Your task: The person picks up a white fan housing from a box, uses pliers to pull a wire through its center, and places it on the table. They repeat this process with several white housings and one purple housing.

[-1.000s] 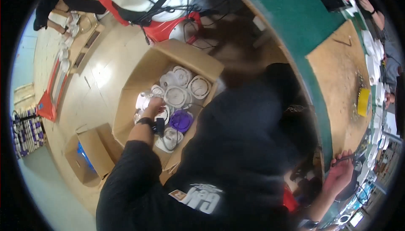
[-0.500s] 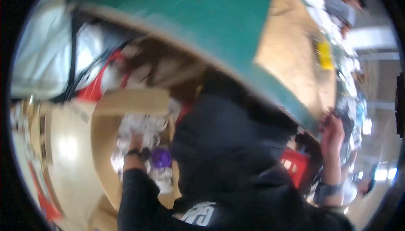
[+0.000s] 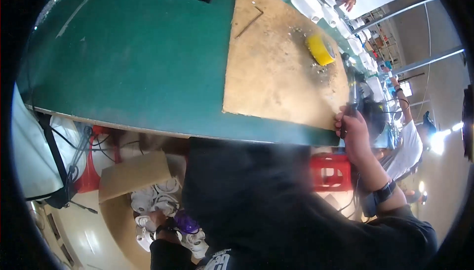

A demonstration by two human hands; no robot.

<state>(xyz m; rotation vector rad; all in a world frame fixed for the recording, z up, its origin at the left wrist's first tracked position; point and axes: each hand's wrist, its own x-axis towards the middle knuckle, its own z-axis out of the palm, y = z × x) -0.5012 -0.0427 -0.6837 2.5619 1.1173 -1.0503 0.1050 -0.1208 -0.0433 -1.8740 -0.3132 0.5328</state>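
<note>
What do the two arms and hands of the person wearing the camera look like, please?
Both hands, the left hand and the right hand, appear bare, without gloves. The left sleeve and the right sleeve are black; the right one leaves the forearm uncovered. A dark strap circles the right forearm near the wrist. The left wrist also has a dark band, small here.

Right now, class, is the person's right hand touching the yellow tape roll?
Apart. The head view shows a stretch of brown board between the right hand and the yellow tape roll; its grip is on a dark handle.
</note>
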